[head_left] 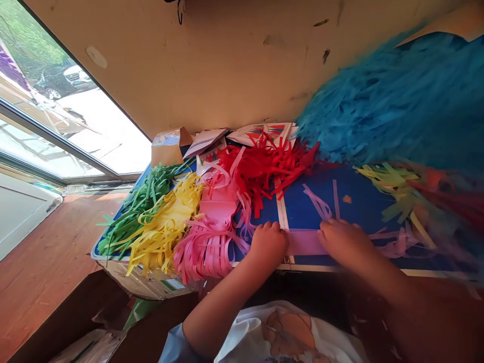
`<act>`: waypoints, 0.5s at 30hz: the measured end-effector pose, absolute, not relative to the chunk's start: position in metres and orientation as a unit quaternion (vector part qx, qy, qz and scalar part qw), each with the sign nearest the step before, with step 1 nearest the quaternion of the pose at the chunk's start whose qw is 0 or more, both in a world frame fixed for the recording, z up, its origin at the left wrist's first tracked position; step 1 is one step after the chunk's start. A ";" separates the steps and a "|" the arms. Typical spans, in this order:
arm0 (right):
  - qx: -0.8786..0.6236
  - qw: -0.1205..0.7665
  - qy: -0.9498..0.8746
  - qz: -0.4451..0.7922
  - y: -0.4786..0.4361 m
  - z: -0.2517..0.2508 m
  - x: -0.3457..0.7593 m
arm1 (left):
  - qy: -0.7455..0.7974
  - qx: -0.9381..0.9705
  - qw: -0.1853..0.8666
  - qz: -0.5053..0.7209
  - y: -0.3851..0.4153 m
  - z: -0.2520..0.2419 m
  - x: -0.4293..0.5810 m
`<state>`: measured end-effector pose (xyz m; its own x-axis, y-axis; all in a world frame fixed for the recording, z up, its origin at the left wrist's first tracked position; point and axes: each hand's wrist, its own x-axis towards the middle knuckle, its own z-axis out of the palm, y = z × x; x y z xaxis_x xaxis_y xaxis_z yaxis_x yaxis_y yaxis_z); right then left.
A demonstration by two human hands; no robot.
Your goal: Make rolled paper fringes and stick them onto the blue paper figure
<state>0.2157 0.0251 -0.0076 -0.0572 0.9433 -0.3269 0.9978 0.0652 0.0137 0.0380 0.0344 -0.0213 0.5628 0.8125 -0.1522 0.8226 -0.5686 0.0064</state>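
Observation:
My left hand [268,245] and my right hand [344,240] both lie on a pink paper strip [302,242], one at each end, and seem to grip it. The strip lies across a blue board [340,201] with a pale border. Left of my left hand hangs a pink cut-paper fringe [204,252], with a yellow fringe [162,227] and a green fringe [139,206] beyond it. A red fringe [260,166] lies above my hands. Thin pink paper strips [317,201] lie loose just above my right hand.
A large blurred mass of blue paper fringe [389,96] fills the upper right, with multicoloured fringe [416,194] below it. A cardboard box [170,146] and printed papers [260,133] stand behind the board. A beige wall, a window and a wooden floor [49,237] surround it.

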 end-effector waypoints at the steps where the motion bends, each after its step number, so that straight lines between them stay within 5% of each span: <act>1: 0.675 0.128 0.719 -0.107 0.025 -0.008 0.215 | 0.464 0.882 0.040 -0.070 0.035 -0.021 0.039; 15: 0.675 0.127 0.719 -0.107 0.030 -0.010 0.213 | 0.468 0.872 0.064 -0.132 0.044 -0.007 0.048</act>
<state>0.2129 0.0301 -0.0096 -0.0561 0.9434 -0.3270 0.9977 0.0657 0.0186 0.0480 0.0437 -0.0072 0.5278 0.7981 -0.2908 0.8320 -0.5546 -0.0121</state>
